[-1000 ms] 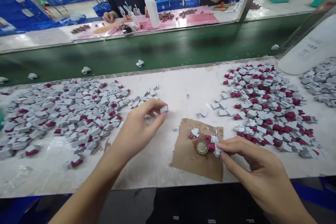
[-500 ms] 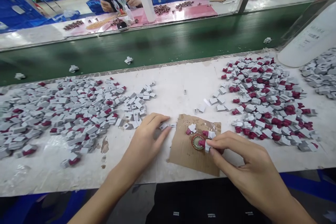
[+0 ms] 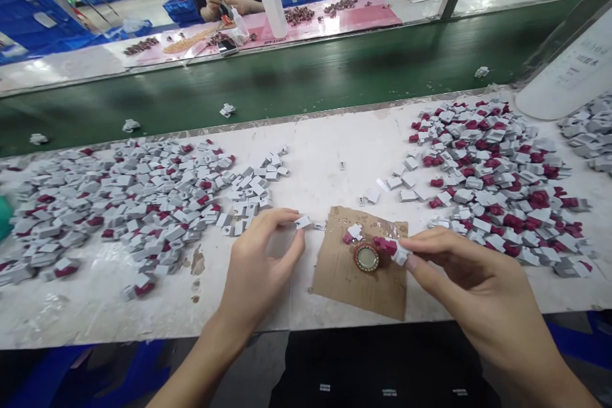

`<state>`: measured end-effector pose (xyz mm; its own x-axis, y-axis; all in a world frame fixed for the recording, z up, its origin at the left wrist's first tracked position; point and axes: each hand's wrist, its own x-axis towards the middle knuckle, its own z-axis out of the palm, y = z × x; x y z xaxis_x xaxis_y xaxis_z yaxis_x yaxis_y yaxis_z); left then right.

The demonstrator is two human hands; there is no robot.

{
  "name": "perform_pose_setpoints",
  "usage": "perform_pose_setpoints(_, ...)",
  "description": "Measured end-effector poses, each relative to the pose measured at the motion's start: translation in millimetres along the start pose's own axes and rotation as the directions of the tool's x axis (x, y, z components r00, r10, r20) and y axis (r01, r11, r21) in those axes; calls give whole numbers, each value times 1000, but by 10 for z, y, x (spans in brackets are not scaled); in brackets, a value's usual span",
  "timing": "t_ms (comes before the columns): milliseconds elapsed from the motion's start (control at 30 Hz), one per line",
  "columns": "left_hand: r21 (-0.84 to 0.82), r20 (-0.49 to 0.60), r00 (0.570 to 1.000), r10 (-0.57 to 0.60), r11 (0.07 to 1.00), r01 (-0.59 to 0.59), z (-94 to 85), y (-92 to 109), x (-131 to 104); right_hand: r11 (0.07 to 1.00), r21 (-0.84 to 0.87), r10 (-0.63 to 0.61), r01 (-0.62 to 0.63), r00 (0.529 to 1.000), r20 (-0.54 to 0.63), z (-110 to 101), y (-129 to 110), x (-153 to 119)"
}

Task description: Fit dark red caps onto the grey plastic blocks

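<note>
Between thumb and fingers, my left hand holds a small light grey block. My right hand pinches a grey and dark red piece over the right part of a brown cardboard sheet. Left of that piece, a round cap with a red and green rim lies on the cardboard. Another grey and red piece rests just above the cap. A small grey part lies at the cardboard's left edge, beside my left fingertips.
Heaps of grey and dark red pieces spread on the left and right. Beyond runs a green belt carrying several small pieces. A large white bottle stands at the right. Two people work across the belt.
My left hand has raised a grey block between its fingertips. My right hand has moved its piece right and slightly up, off the cap. Pieces on the belt have shifted left relative to the table.
</note>
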<state>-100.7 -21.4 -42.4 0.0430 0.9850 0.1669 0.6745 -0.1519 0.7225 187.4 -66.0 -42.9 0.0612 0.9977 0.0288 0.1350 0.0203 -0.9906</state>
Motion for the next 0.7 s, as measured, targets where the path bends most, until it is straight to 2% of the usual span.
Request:
perform_pose_setpoints(67,-198,-26,999,-46,979,40,24,121,46,982,176,81,-75,996,-27,34,25,52)
perform_pose_setpoints(133,-384,6,997,-75,921,71,61,261,107,927,350,154,-135,988,-26,84,51,103)
perform_pose_setpoints(200,-529,101,991,-83,839,124,115,399,165,866,471,192,-167,981,-7,140,68,143)
perform_pose_setpoints(300,-688,262,964,-49,691,222,215,558,212,814,559,188,-157,982,2,201,67,176)
perform_pose_setpoints(400,-740,345,938,-25,608,288,301,639,213,824,557,142,-105,990,-23,210,48,186)
perform_pose_setpoints(567,-737,441,897,-30,557,382,368,662,198,877,479,57,-35,998,-32,172,25,176)
perform_pose_setpoints(700,-752,461,887,18,538,379,384,664,219,877,479,53,-35,998,-22,165,30,175)
